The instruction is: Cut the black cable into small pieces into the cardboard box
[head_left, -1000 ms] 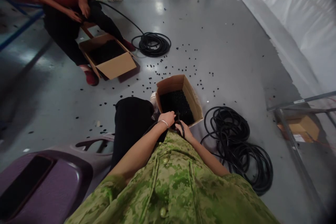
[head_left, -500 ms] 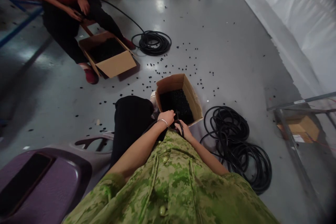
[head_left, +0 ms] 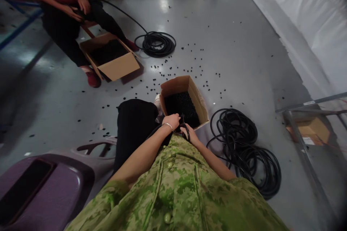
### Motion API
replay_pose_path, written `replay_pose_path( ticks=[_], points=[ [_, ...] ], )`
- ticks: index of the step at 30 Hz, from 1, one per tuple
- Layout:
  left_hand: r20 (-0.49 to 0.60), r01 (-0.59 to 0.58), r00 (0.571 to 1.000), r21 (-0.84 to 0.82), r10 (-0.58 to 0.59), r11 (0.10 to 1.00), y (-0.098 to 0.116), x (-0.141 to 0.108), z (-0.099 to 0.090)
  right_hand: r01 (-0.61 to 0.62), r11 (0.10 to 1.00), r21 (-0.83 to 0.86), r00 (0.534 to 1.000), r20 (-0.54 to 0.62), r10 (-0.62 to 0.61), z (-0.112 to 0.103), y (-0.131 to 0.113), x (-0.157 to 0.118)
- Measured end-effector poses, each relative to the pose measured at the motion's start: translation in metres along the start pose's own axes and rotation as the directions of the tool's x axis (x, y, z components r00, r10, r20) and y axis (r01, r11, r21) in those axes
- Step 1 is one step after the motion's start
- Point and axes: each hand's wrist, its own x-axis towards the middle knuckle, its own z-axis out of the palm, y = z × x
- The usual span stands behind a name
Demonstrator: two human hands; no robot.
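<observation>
My left hand [head_left: 171, 120], with a bracelet at the wrist, is closed at the near edge of an open cardboard box [head_left: 199, 103]. A black hose runs to it from the left, over my dark trousers. My right hand [head_left: 190, 133] is closed around a dark tool [head_left: 187, 130] that looks like scissors or cutters, its tip pointing away from me. The two hands are close together, fingertips facing. Many small black pieces [head_left: 182, 105] lie inside the box. What is pinched between my left fingers is too small to make out.
Coiled black hose [head_left: 235, 130] lies to the right, another coil [head_left: 158, 44] ahead. A seated person's box [head_left: 119, 66] stands at the upper left. Black bits dot the floor. A purple stool [head_left: 62, 184] bears a phone [head_left: 25, 189]; a metal frame [head_left: 306, 106] is at right.
The view has shifted very slightly. My hands stay in nearly the same place, and the dark tool's tip looks slightly more spread.
</observation>
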Motion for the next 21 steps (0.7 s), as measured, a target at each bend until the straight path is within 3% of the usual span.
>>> replay_pose_path(
  ticks=[11, 21],
  points=[
    [0.039, -0.057, 0.998, 0.030, 0.056, 0.998, 0.000, 0.002, 0.000, -0.013, 1.000, 0.002, 1.000, -0.008, 0.013, -0.002, 0.006, 0.003],
    [0.073, -0.021, 0.997, 0.029, 0.019, 0.999, -0.004, 0.009, 0.000, 0.011, 0.999, -0.047, 0.999, -0.051, -0.013, 0.003, 0.024, 0.014]
  ],
)
